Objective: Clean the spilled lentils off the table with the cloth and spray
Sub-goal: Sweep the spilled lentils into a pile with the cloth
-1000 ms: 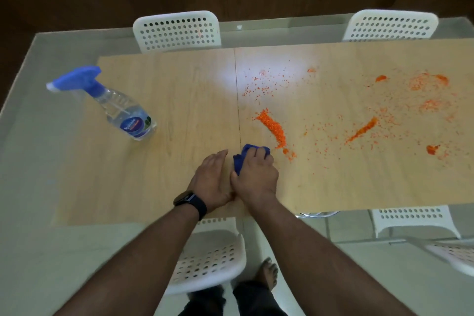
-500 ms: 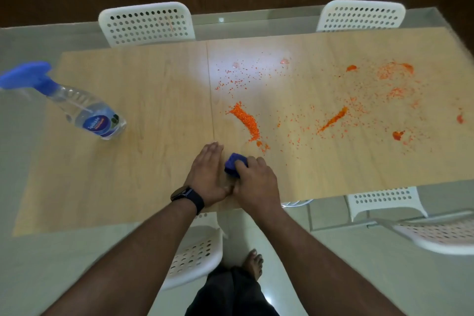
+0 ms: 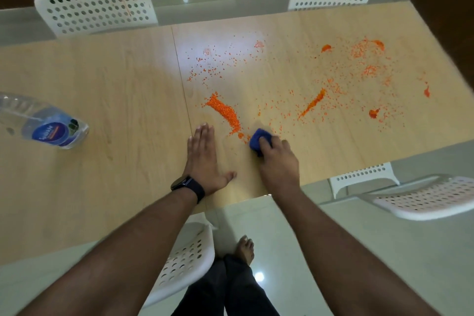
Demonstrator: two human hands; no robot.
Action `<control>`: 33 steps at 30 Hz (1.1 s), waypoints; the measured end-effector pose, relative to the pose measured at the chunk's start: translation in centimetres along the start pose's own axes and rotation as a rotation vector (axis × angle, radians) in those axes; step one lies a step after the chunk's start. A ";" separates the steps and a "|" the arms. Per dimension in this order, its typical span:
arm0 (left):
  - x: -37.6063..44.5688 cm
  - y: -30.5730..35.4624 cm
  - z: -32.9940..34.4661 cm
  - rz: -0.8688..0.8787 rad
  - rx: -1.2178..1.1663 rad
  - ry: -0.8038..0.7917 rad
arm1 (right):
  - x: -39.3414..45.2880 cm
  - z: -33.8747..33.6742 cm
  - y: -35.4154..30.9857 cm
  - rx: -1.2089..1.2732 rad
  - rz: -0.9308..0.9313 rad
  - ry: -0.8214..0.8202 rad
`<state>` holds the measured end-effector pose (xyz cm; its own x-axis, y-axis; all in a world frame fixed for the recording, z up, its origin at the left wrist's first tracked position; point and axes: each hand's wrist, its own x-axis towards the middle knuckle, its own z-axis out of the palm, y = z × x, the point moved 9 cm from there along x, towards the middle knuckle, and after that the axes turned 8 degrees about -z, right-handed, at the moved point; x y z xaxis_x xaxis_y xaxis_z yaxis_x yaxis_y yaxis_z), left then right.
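The table point(image 3: 102, 79) is the big thing here, a pale wood-grain laminate top with a thin seam running front to back near the middle, sitting on a glassy frosted border. White plastic chairs point(image 3: 95, 5) with punched round holes sit along the far side, plus more on the near side. The spray bottle point(image 3: 48, 126) is clear ribbed plastic with a blue label, over at the left edge, tilted, and its top is cut off by the frame. The lentils point(image 3: 224, 111) are tiny orange grains scattered across the right half, with one dense diagonal streak just past the hands and smaller clumps further right.

The left hand point(image 3: 204, 159) lies flat on the wood, fingers straight and together, holding nothing, dark watch point(image 3: 188, 186) on the wrist. The right hand point(image 3: 278, 159) is curled round the cloth point(image 3: 257, 137), a bunched-up blue wad pressed to the table right at the near end of that thick streak.

Compared to half a second back, the hands were touching each other; now they're apart, the cloth hand has slid right, and the view has dropped lower over the table.
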<state>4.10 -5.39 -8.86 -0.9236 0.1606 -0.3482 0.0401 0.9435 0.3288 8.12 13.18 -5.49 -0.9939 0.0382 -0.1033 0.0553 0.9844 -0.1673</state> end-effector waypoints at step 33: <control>5.2 -4.3 -4.1 -0.001 -0.130 -0.025 | 3.0 0.4 -10.0 0.067 -0.283 0.132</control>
<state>-2.41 -9.78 -8.51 -0.9137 0.1681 -0.3701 -0.0125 0.8985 0.4388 4.61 3.39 -4.55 -0.9742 -0.2095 0.0842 -0.2238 0.9458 -0.2354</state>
